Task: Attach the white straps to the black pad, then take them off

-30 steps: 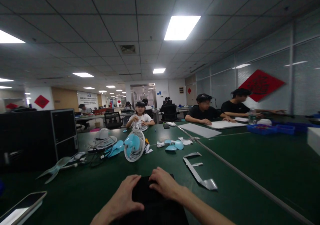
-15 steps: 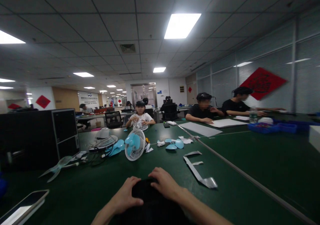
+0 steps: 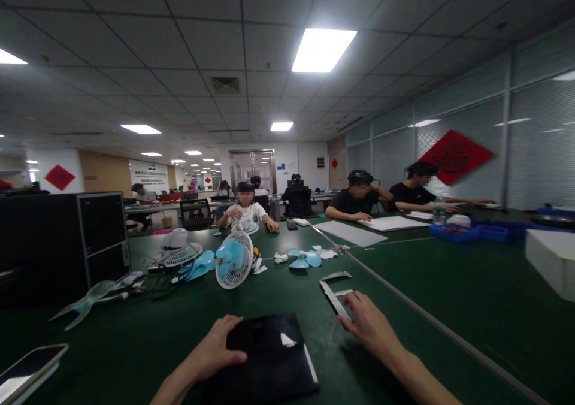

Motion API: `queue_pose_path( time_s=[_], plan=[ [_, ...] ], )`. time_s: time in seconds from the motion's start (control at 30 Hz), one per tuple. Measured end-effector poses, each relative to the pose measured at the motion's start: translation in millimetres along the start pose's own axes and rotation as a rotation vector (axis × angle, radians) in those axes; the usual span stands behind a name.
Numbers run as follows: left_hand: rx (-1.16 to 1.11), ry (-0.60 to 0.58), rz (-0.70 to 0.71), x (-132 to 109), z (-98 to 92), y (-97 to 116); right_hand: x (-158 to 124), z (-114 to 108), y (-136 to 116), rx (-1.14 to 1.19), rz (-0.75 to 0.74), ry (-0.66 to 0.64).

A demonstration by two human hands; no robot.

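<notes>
My left hand grips the left edge of a flat black object, like a case or folder, with the thumb on top. The black object lies in front of me, and a white patch and a pale right edge show on it. My right hand is off to its right, thumb and fingers apart, over the near end of a silvery strip on the green table. The hand hides part of that strip; whether the fingertips touch it I cannot tell.
A small fan with blue blades stands ahead, and loose blue fan blades lie near it. A black computer case is at left, a phone nearer. Blue trays lie far right. Several people sit around.
My right hand has left the black object and moved right to the silvery strip. My left hand stays on the black object, which now shows more of its surface. The view has shifted slightly.
</notes>
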State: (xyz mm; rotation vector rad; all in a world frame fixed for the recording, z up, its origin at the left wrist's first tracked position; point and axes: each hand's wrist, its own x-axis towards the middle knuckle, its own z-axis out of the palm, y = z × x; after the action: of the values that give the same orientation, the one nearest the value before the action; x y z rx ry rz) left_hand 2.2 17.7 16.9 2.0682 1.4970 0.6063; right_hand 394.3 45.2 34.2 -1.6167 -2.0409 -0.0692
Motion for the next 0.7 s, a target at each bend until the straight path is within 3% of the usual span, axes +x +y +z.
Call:
queue_pose_path(
  time_s=[0.27, 0.7],
  plan=[
    [0.02, 0.024, -0.016, 2.9, 3.6, -12.6, -7.2, 4.5, 5.2, -0.122, 0.061, -0.131],
    [0.002, -0.003, -0.05, -1.8, -0.9, 1.8, -6.1, -3.1, 0.3, -0.181, 0.06, -0.183]
  ],
)
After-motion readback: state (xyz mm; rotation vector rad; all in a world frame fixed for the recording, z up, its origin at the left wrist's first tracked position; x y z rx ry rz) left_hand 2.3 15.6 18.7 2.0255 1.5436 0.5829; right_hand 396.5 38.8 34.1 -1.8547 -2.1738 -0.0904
